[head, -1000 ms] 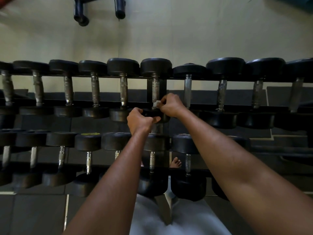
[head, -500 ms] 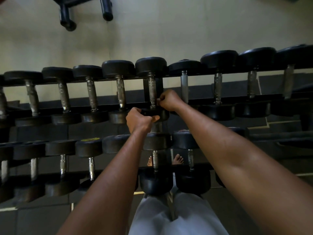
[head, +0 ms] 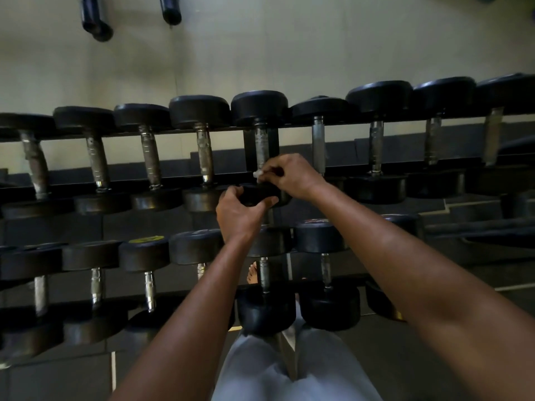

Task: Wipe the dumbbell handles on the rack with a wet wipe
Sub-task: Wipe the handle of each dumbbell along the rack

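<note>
On the rack's (head: pixel 289 172) top row, the wet wipe (head: pixel 257 173) had been slid down the middle handle (head: pixel 261 146) by the pinching right hand (head: pixel 292 175), while the dumbbell's end (head: pixel 260 195) was gripped by the left hand (head: pixel 237 215).

Since 0.5 s ago the view has levelled out, so the upper row of dumbbells sits less tilted across the picture. The right hand (head: pixel 292 175) has eased slightly toward the person along the handle (head: pixel 262 146), and the white wet wipe (head: pixel 257 173), hidden inside the fist 0.5 s ago, again shows at the fingertips as it did 1 s ago. The left hand (head: pixel 240 212) has loosened a little on the near head (head: pixel 260 195), its thumb now spread along the rim.
</note>
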Demonstrator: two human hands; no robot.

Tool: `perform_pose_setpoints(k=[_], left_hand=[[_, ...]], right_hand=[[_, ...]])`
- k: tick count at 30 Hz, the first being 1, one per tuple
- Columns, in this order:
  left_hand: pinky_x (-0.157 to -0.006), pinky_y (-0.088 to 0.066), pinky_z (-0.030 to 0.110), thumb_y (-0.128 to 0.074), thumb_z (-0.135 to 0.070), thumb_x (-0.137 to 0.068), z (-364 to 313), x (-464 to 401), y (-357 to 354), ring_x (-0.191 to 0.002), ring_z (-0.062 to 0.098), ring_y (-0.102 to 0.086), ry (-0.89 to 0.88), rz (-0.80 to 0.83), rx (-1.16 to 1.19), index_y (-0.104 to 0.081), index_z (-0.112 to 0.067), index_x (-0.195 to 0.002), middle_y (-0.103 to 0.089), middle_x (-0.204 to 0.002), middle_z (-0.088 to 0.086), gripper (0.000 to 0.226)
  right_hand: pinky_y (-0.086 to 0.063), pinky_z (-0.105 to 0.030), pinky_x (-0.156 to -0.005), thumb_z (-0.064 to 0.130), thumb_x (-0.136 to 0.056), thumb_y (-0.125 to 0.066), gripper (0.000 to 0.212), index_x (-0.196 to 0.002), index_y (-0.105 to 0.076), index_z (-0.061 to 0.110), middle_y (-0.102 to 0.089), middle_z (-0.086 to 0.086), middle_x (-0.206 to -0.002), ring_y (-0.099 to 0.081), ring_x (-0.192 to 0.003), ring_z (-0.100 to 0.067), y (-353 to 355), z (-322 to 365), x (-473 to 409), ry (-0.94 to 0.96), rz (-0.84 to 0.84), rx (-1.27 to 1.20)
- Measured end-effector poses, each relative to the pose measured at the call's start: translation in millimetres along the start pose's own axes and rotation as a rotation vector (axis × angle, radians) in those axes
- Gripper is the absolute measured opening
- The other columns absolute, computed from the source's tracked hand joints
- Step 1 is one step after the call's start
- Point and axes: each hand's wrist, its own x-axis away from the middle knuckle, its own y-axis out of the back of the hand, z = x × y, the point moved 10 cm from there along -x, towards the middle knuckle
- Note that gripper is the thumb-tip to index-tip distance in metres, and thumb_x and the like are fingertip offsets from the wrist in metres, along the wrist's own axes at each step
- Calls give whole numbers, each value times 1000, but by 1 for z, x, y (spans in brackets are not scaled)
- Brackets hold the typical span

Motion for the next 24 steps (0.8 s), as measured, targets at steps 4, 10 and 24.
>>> perform_pose_setpoints(k=[4, 10, 24], left_hand=[[-76, -49, 8, -99, -53, -67, -3, 2, -1, -103, 9, -70, -10, 14, -5, -70, -20, -120, -73, -116, -4, 69], [-92, -62, 31, -99, -59, -64, 5, -2, -4, -104, 12, -70, -3, -17, 8, -69, -20, -121, -72, -117, -4, 76], [-92, -62, 31, -97, -59, -65, 8, -1, -7, -107, 10, -67, 1, -22, 14, -67, -19, -127, -67, -122, -5, 80]], right_hand=[[-52, -36, -92, 38, -100, -71, 15, -114, -74, 33, -63, 16, -108, -61, -100, -9, 6, 13, -5, 90, 14, 238], [-49, -34, -73, 33, -102, -68, 16, -106, -78, 21, -76, 0, -96, -66, -81, -16, 40, 39, -17, 267, -292, 369], [-47, -30, -62, 47, -108, -54, 35, -93, -76, 25, -68, 3, -72, -67, -66, -19, 54, 55, -50, 181, -472, 472]])
